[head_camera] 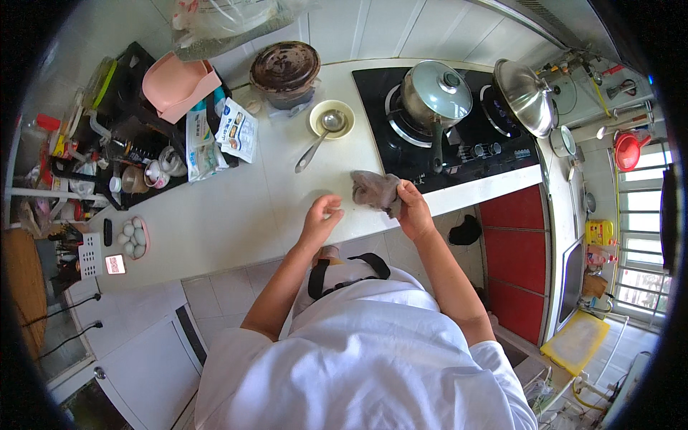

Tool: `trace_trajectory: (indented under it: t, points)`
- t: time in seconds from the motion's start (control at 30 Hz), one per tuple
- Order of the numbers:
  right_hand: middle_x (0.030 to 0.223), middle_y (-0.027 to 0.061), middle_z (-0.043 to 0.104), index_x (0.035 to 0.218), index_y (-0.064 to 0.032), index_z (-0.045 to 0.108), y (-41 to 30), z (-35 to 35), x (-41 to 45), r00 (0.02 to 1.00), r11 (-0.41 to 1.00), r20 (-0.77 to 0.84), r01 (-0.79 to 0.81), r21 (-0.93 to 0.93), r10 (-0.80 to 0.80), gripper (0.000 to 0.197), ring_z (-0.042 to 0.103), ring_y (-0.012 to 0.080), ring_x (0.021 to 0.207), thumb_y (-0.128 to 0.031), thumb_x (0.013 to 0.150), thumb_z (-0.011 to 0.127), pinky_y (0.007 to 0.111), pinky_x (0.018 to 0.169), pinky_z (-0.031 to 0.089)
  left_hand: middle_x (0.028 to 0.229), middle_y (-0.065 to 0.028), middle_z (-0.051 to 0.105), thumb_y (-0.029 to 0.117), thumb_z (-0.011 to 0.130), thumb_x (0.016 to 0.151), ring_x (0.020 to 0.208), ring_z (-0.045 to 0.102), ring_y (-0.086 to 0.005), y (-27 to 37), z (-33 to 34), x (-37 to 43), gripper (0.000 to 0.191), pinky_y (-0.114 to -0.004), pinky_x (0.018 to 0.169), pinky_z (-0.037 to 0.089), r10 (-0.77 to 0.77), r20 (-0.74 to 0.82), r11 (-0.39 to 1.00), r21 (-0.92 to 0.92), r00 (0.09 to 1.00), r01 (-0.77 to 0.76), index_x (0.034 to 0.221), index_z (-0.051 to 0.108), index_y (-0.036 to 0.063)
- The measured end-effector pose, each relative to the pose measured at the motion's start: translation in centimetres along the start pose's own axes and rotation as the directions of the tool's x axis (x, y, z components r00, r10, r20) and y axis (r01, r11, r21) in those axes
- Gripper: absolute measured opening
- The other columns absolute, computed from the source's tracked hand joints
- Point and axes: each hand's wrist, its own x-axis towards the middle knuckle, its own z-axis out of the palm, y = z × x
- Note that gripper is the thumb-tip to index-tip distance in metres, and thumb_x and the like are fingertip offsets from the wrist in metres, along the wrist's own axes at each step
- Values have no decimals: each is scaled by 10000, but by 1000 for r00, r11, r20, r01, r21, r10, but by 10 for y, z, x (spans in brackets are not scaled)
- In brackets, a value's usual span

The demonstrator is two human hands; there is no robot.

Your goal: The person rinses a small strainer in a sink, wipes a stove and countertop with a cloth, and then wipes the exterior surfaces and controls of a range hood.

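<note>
A crumpled grey-brown cloth (374,192) is pinched between the thumb and fingers of my right hand (415,210), just over the counter's front edge. To its left my left hand (321,217) is raised with nothing in it, fingers curved and a gap showing beside the thumb. Beyond both hands, a pale bowl (348,128) stands on the white counter (226,215). A metal ladle (317,142) rests in that bowl, its handle leaning out toward me. On the black gas hob (371,102) to the right sits a saucepan (427,102) under a glass lid, its dark handle pointing my way.
A domed steel lid (521,97) covers the right burner. Behind the bowl stands a dark lidded pot (285,70). Food packets (236,131) and a pink plastic container (180,86) crowd the left rack. Eggs (133,236) fill a pink tray. Red cabinet doors (513,258) are below.
</note>
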Motion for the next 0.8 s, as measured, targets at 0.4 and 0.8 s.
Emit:
trace_trajectory:
  t: [0.4, 0.8]
  points:
    - [813, -49, 515, 954, -86, 534, -19, 56, -50, 969, 947, 228, -18, -320, 95, 111, 463, 47, 743, -197, 956, 526, 201, 659, 379, 1280, -113, 476, 331, 787, 729, 1219, 430, -208, 24, 0, -9, 755, -343, 1022, 342, 112, 419, 980, -199, 901, -30, 1333, 424, 58]
    - [802, 112, 644, 864, -34, 669, -37, 79, -83, 721, 254, 619, 690, -677, -311, 148, 601, 237, 686, 10, 730, 714, 300, 621, 474, 808, -41, 585, 67, 745, 683, 816, 576, -217, 100, -59, -44, 233, -339, 750, 450, 499, 120, 744, 449, 858, -495, 886, 633, 84]
